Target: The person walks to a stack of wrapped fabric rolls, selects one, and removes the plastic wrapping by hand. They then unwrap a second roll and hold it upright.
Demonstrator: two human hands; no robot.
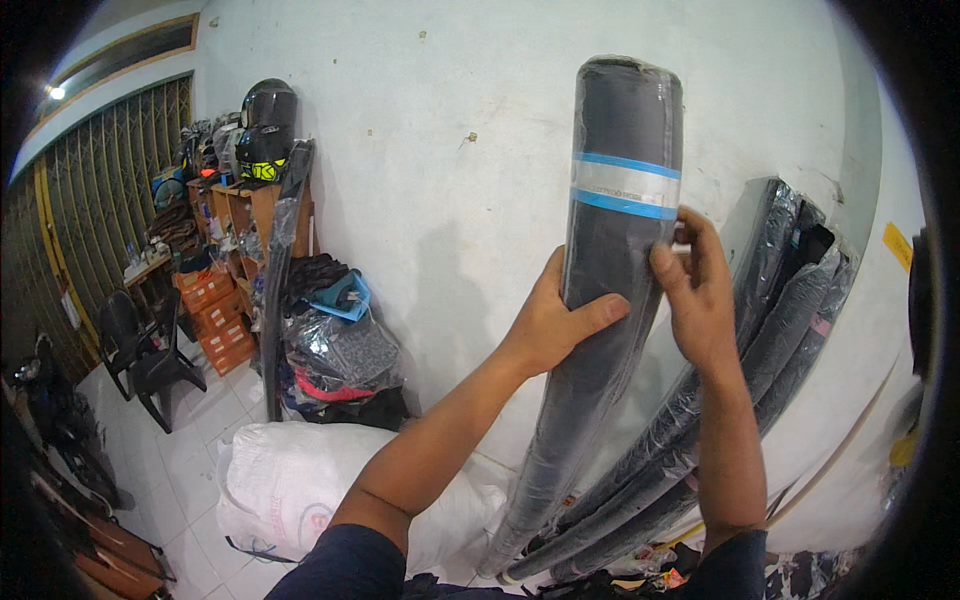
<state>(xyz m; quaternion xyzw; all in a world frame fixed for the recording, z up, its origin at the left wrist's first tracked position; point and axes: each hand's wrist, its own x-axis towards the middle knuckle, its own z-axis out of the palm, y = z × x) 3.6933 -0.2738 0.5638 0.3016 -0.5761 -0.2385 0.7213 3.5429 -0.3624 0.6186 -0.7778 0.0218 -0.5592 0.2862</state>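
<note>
A tall roll of black sheet material (600, 370) in clear plastic film leans slightly, its top toward the upper right and its lower end near the floor. A white band with blue edges (625, 186) runs round it near the top. My left hand (565, 325) wraps the roll below the band, thumb across the front and the other fingers hidden behind. At the roll's right edge, just under the band, my right hand (700, 290) has its thumb and curled fingertips against the plastic; whether it pinches the film is hard to make out.
More wrapped dark rolls (750, 390) lean against the wall at right. A white sack (290, 480) stands lower left. Beyond it are bagged goods (345, 350), another upright roll (280, 270), orange boxes (220, 320), a black chair (155, 350) and helmets (267, 120).
</note>
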